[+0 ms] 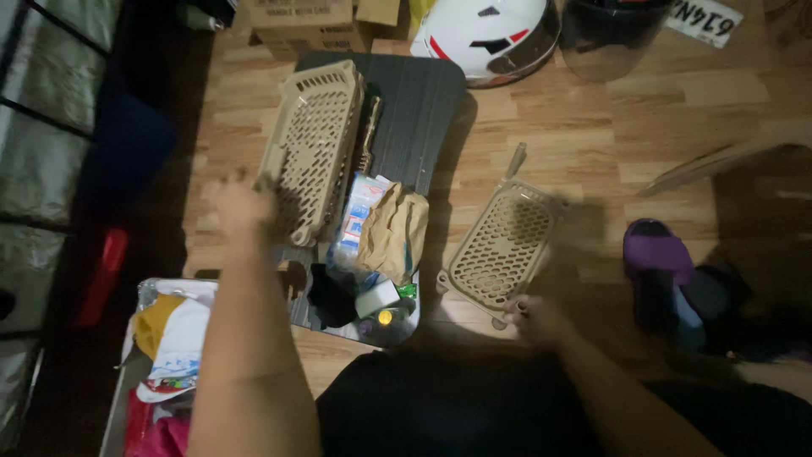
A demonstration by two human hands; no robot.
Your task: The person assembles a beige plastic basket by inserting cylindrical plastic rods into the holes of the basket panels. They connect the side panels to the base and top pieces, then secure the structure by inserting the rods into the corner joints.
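Note:
My left hand (pixel 241 206) grips the near corner of a long beige perforated plastic panel (pixel 313 144) that lies tilted on a low dark table (pixel 419 106). My right hand (pixel 534 318) holds the near edge of a second, smaller beige perforated panel (pixel 503 245) resting on the wooden floor. On the table next to the long panel lie a crumpled brown paper bag (pixel 396 230), a clear plastic packet with blue print (pixel 359 211), a dark cloth (pixel 330 296) and a small white block (pixel 377 298).
A white helmet (pixel 486 34) and a dark visor (pixel 605 34) sit at the far side, with cardboard boxes (pixel 309 25). A purple slipper (pixel 655 262) lies at right. A bin of mixed packets and cloths (pixel 169 355) stands at lower left.

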